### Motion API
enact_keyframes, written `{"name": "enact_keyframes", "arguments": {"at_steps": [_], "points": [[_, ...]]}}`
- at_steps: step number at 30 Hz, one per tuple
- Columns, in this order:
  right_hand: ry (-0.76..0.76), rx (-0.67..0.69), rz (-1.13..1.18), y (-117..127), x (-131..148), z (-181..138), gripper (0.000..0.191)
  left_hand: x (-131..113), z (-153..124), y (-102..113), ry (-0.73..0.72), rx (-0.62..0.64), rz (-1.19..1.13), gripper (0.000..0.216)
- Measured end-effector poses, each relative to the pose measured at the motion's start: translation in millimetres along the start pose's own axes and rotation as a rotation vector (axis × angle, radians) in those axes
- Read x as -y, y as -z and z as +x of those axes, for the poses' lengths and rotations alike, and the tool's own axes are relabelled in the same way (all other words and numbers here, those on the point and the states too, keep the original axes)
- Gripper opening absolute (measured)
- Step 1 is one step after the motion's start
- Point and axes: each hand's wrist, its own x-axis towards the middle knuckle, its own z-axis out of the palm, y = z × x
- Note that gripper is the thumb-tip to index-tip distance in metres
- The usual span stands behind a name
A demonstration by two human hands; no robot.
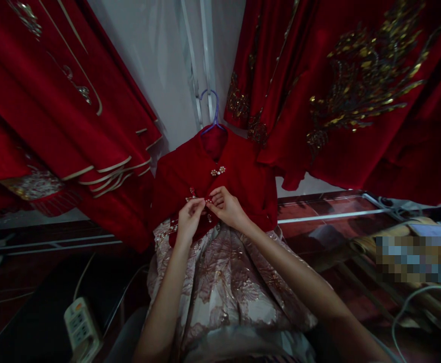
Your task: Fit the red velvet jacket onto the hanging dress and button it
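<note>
A red jacket [182, 166] hangs on a purple hanger [216, 113] straight ahead. One beaded clasp [218, 172] shows just below its neckline. Lower on the chest, my left hand [190, 216] and my right hand [226, 206] meet with fingertips pinched together. Between them is a small beaded fastener [208, 201], partly hidden by the fingers. Beaded trim [192, 194] shows on the jacket just above my left hand. Beneath the jacket spreads a pale pink brocade skirt [220, 287] with shiny patterning, running down toward my lap.
Red garments with pale piping [103, 126] hang at left; red ones with gold sequin embroidery [360, 75] hang at right. A white metal rack bar [330, 217] runs low behind. A power strip [82, 327] lies on a black surface at lower left. Cables trail at both sides.
</note>
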Motion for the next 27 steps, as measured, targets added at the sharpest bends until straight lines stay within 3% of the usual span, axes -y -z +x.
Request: {"name": "enact_keyframes", "arguments": {"at_steps": [4,9,17,27], "points": [[-0.005,-0.008,0.036,-3,-4,14,0.023,6,17,12,-0.211,-0.219,0.184,0.029],[0.055,-0.004,0.041,-10,-13,31,0.022,14,32,16,-0.191,-0.132,0.102,0.033],[0.071,-0.018,0.01,-21,-16,40,0.02,6,29,18,-0.112,-0.112,0.018,0.027],[0.171,-0.09,-0.075,-30,-10,32,0.015,2,31,24,-0.158,-0.126,0.205,0.023]]}}
